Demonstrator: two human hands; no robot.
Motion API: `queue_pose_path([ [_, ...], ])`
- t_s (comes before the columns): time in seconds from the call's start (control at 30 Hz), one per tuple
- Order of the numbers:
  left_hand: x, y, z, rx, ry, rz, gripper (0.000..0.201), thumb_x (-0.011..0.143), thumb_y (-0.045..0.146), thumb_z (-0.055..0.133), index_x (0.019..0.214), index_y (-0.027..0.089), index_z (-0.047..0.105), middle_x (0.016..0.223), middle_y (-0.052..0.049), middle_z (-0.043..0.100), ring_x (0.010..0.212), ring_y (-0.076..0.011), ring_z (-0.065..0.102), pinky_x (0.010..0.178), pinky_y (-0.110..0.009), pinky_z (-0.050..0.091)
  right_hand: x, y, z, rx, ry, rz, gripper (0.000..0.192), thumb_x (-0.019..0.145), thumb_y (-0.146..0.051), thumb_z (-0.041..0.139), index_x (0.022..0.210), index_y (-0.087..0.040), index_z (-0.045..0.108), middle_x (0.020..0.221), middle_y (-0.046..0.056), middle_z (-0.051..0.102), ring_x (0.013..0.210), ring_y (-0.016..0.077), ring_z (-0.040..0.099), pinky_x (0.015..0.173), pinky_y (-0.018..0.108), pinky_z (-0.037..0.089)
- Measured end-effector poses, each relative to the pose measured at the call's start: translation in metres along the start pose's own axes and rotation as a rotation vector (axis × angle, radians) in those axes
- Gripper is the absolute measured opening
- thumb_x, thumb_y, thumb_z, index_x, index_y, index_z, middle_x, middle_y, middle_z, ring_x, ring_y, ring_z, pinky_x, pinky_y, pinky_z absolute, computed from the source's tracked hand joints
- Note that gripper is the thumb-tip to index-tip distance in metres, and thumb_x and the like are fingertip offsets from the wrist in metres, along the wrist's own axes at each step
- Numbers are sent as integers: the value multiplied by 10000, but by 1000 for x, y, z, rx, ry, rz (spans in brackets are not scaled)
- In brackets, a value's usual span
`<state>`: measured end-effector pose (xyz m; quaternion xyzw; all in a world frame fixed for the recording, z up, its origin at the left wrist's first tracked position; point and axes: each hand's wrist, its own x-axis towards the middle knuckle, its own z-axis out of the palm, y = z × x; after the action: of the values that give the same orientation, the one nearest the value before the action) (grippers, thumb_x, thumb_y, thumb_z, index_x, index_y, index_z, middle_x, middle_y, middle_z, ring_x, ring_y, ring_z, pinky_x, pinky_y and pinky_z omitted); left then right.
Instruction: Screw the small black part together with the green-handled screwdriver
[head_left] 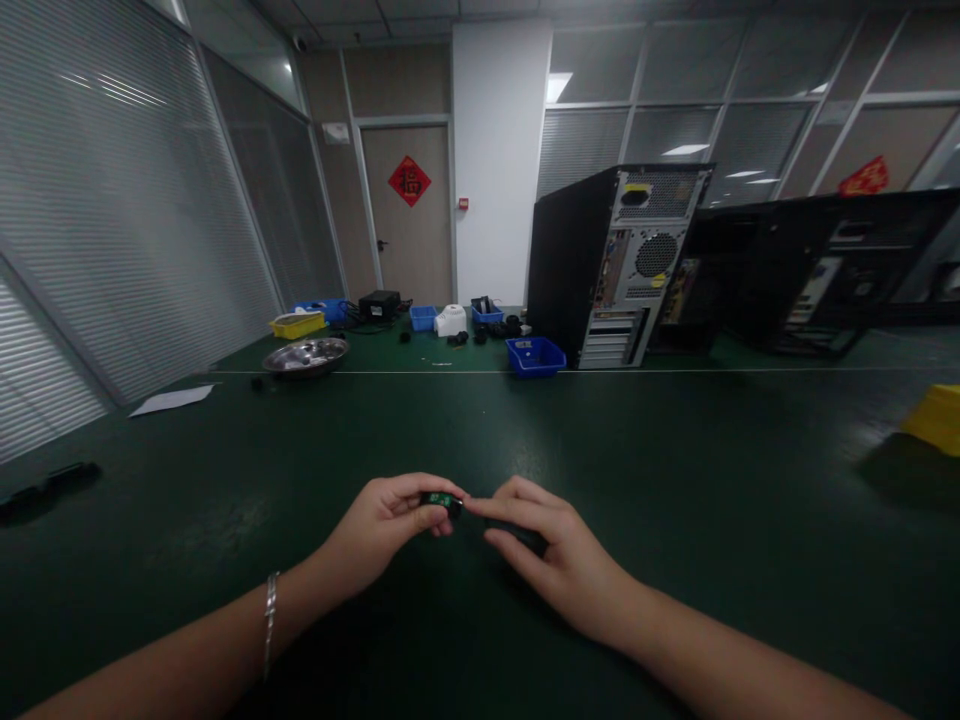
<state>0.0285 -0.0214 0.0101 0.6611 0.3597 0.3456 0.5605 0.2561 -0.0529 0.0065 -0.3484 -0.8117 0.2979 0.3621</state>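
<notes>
My left hand (401,515) pinches a small green circuit board (439,499) with a dark end between thumb and fingers. My right hand (551,530) reaches in from the other side, its index fingertip touching or almost touching the board's right end. Within that hand, between thumb and fingers, lies a dark elongated piece (521,533); its kind is hard to make out, since the fingers cover part of it. Both hands are just above the green tabletop (480,430).
Computer cases (574,265) stand at the back right. Before them is a blue tray (535,357). A metal dish (306,356), a yellow tray (298,324) and a white sheet (172,400) lie at the left. A yellow container (937,418) sits at the right edge.
</notes>
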Motion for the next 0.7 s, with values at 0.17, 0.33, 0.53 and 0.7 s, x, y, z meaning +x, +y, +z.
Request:
queue_pose_path([
  [0.17, 0, 2, 1, -3, 4, -10, 217, 822, 220, 648, 1023, 178, 719, 787, -21, 691, 727, -163, 607, 723, -307, 485, -1, -1, 1, -5, 21, -16, 405, 924, -119, 558, 1296, -275, 593, 970, 46, 599, 883, 181, 599, 794, 313, 490],
  [0.33, 0, 1, 1, 20, 17, -17, 230, 823, 231, 652, 1037, 179, 718, 851, -41, 699, 753, -173, 608, 734, -312, 485, 1, 0, 1, -14, 18, -21, 405, 925, -129, 558, 1299, -281, 590, 976, 47, 608, 878, 185, 600, 790, 320, 494],
  [0.53, 1, -1, 0, -19, -33, -39, 231, 820, 240, 661, 1032, 167, 716, 771, -24, 685, 720, -165, 598, 722, -310, 477, 0, -1, -2, 12, -12, -29, 403, 930, -122, 555, 1303, -270, 586, 975, 47, 605, 876, 180, 597, 780, 313, 491],
  [0.7, 2, -1, 0, -63, -70, -40, 217, 830, 228, 662, 1034, 170, 710, 846, -33, 693, 761, -167, 614, 752, -317, 482, -1, -3, -1, 10, -10, -21, 396, 930, -130, 554, 1297, -275, 590, 988, 49, 609, 877, 182, 597, 778, 319, 498],
])
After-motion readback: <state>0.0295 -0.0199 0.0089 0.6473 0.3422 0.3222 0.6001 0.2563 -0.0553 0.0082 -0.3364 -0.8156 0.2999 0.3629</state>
